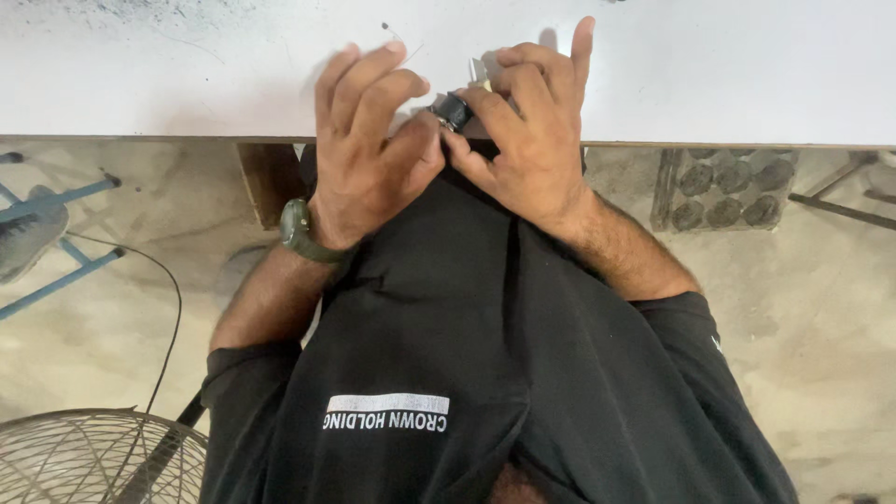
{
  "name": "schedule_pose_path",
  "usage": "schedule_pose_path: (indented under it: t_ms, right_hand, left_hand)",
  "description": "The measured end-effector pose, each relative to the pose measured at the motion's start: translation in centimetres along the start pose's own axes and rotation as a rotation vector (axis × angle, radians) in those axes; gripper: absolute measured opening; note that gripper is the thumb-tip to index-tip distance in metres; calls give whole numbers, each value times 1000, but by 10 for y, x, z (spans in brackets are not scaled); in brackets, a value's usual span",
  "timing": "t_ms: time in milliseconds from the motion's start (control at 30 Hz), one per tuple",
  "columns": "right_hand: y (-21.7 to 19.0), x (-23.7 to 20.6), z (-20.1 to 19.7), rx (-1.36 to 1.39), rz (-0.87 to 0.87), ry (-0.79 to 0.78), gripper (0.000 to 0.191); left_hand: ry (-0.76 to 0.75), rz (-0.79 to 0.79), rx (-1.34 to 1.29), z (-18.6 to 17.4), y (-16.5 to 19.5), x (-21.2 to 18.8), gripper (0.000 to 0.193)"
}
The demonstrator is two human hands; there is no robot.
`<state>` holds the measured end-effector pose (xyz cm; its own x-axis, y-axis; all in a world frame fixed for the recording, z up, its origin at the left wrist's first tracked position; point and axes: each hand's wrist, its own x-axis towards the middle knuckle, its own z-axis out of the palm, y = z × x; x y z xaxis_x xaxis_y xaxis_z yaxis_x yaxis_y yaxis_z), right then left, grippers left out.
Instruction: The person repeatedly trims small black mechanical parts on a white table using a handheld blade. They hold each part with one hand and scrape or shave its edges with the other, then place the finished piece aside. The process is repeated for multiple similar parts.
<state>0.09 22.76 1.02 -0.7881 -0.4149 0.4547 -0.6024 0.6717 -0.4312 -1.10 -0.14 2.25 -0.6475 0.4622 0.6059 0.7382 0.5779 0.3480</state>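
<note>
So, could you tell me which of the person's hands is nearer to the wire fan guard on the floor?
Left. The left hand, with the wristwatch, is on the side of the fan guard; the right hand is farther across. Both pinch a small dark part at the table edge.

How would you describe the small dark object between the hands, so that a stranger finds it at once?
Start at the white table and follow its near edge to the middle, where the left hand and right hand meet. Pinched between their fingertips is a small dark round part. It is the only dark, shiny thing against the white surface there.
</note>
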Motion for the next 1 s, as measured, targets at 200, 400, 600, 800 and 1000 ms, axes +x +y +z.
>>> schedule_pose_path:
  t_ms: [200, 400, 600, 800, 1000]
  right_hand:
    - [0, 0, -3, 1, -25, -42, 34]
    - [-3, 1, -7, 20, 19, -53, 36]
    - [-14, -13, -7, 98, -14, 165, 30]
    - [-23, -25, 16, 284, -39, 203, 33]
    - [-21, -26, 15, 243, -20, 214, 34]
  left_hand:
    - [-120, -304, -312, -16, 3, 15, 18]
    - [-202, -414, -466, -22, 1, 17, 15]
    - [-124, -382, -428, -10, 6, 10, 16]
    - [-60, -398, -448, -6, 17, 11, 19]
    - [-46, -401, -463, 1, 17, 4, 19]
